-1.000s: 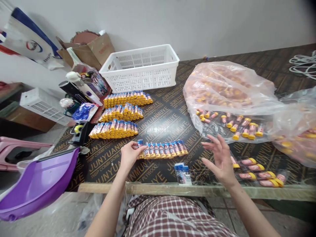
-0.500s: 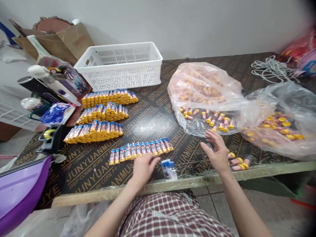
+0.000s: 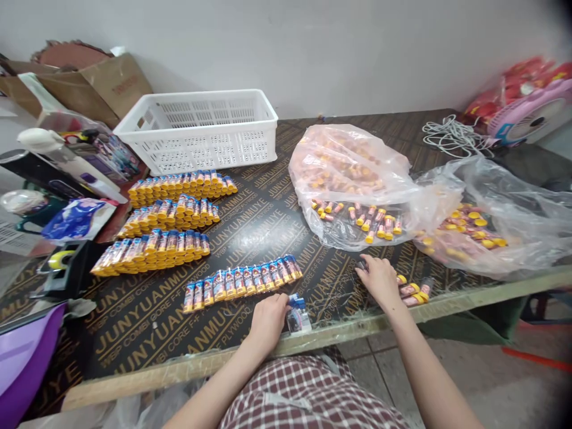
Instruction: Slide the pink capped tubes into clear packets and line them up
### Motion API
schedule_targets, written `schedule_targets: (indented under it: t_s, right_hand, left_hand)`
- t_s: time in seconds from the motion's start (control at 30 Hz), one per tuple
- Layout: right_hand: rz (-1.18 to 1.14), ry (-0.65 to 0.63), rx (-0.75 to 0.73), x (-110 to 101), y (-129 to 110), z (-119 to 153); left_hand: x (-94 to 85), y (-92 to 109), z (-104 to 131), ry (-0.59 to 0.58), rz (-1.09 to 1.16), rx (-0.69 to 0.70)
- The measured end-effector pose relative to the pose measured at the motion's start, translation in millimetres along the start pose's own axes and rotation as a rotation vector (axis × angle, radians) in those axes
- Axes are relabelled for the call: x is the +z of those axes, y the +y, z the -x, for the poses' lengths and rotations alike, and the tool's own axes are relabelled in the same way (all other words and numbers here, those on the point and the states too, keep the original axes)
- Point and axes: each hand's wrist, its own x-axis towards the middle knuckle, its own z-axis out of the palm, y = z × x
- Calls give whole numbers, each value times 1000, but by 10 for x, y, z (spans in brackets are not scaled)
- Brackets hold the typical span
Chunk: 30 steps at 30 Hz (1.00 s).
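Note:
My left hand [image 3: 269,322] has its fingertips drawn together at the edge of a small stack of flat printed labels [image 3: 298,319] near the table's front edge. Over to the right, my right hand [image 3: 379,280] is closed on a small clear tube [image 3: 361,264], mostly covered by the fingers. Beside that hand lie several yellow-capped tubes [image 3: 410,290] with pink contents. A row of blue-and-yellow labelled tubes [image 3: 241,281] lies just beyond my left hand. Further left are three stacked groups of the same tubes, the nearest stack [image 3: 154,250] among them.
A white plastic basket [image 3: 201,146] stands at the back. Two clear bags hold many capped tubes: one bag [image 3: 348,155] at centre right, another bag [image 3: 527,208] further right. A tape dispenser [image 3: 67,268] and purple dustpan [image 3: 31,357] are at left; a pink fan [image 3: 527,116] sits back right.
My left hand has moved from the row of tubes to the label stack. The right hand's spread fingers have closed on the clear tube. The view has shifted to the right.

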Motion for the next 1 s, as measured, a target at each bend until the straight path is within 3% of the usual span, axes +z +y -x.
schedule_targets:
  t_s: [0.13,0.23,0.33,0.43,0.67,1.0]
  right_hand:
    - [-117,-4,-45,-6,-133,-11]
    - [-470,-40,-28,-87,-392,3]
    - [-881,-160,96,-198,-755,57]
    - [-907,-196,121,-280,-1078,127]
    - [-839,67,-112,-325,-1416,277]
    - [-796,146,-346,-331,-1590,418]
  left_hand:
    - [-45,29,19,147,219,14]
    - [-148,55,-10,179,656,-51]
    - [-275,56,-97,169,1128,-207]
    - [-392,24,-197,212,1413,-307]
    - [-510,-71,-315,354,1700,-433]
    - [-558,-86,-314,442,1734,-523]
